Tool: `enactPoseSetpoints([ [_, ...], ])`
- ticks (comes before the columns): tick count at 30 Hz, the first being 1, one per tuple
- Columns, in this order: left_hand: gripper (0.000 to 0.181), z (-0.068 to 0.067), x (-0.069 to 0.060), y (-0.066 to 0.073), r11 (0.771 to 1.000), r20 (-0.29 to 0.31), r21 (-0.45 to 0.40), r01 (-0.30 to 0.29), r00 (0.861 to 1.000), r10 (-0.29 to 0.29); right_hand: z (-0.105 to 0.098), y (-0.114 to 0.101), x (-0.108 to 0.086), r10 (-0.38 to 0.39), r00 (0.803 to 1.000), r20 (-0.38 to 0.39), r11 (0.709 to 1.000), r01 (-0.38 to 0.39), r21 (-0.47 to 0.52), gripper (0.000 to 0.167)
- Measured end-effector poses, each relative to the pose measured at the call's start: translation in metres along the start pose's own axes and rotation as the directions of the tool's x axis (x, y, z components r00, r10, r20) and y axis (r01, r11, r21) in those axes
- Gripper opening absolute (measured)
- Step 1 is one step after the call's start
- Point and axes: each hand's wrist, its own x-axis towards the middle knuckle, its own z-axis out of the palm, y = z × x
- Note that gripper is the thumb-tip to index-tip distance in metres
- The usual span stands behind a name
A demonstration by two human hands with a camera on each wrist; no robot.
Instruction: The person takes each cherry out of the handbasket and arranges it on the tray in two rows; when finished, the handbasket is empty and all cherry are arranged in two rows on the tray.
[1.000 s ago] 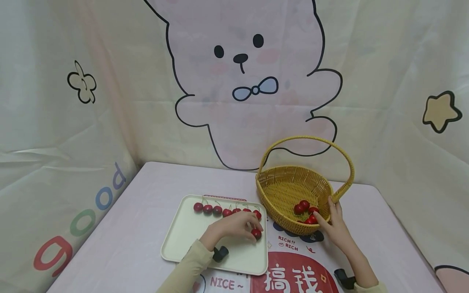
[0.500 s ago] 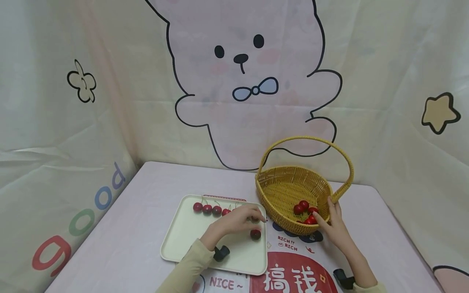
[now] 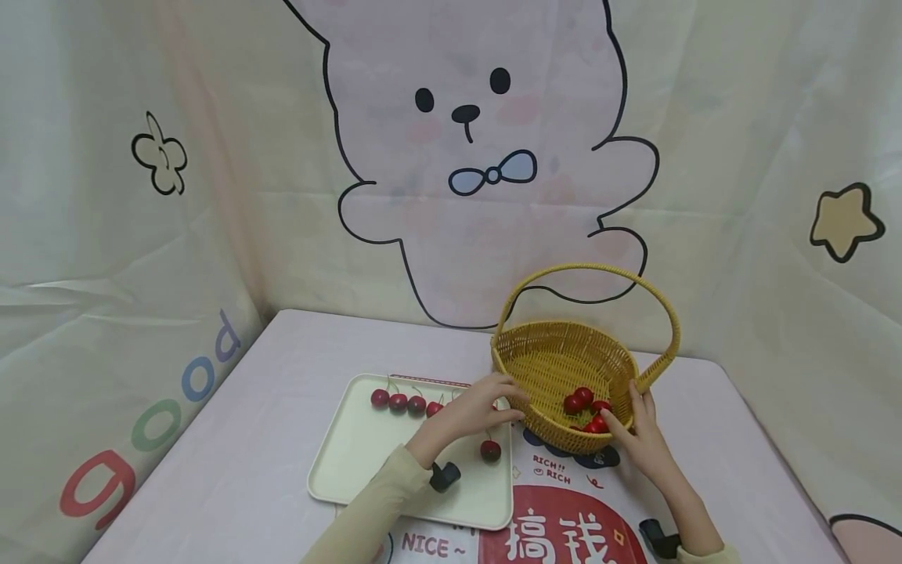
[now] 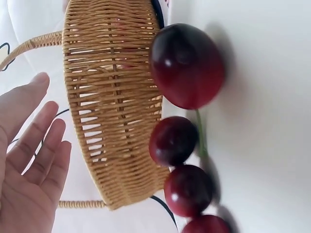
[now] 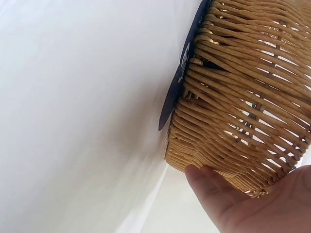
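Note:
My left hand (image 3: 482,406) hovers over the right end of a cream tray (image 3: 338,478), beside the wicker basket (image 3: 517,392). Its fingers are loosely spread and hold nothing in the left wrist view. Dark red cherries with stems (image 3: 398,403) line the far side of the tray; my hand hides the right end of the row. One cherry (image 3: 490,450) lies alone nearer the tray's right edge. With my right hand (image 3: 644,439) I grip the basket's right side by the handle base, fingers (image 5: 214,189) against the outer weave. Several brighter red cherries (image 3: 583,396) lie inside the basket.
The basket's tall arched handle (image 3: 588,266) rises above it. A printed cloth (image 3: 282,376) with red lettering covers the table. Fabric with a cartoon bear (image 3: 479,235) hangs behind, and more fabric hangs at both sides.
My left hand has left the lone cherry on the tray and moved up and right toward the basket. My right hand stays on the basket.

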Motion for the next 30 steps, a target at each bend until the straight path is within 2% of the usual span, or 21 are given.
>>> enactPoseSetpoints([
  [5,0.031,0.007,0.014,0.000,0.998,0.004,-0.049,0.028,1.000,-0.028,0.000,-0.001,0.001,0.016,1.000,0.009,1.000,-0.016,0.000,0.086],
  [14,0.027,0.022,0.039,0.004,0.993,0.006,-0.098,0.073,0.997,-0.072,0.000,0.002,0.001,0.013,1.000,0.010,1.000,-0.013,-0.010,0.086],
  [20,0.026,0.028,0.053,0.008,0.988,0.042,-0.118,0.098,0.995,-0.094,0.001,0.002,0.001,0.002,1.000,0.004,1.000,-0.002,-0.013,0.085],
  [24,0.026,0.031,0.062,0.009,0.989,0.066,-0.106,0.104,0.993,-0.097,0.001,0.002,0.001,0.004,1.000,0.005,1.000,-0.004,-0.012,0.085],
  [30,0.027,0.036,0.075,0.010,0.993,0.104,-0.035,0.110,0.989,-0.106,0.000,0.000,0.001,0.020,1.000,0.014,1.000,-0.020,-0.006,0.086],
])
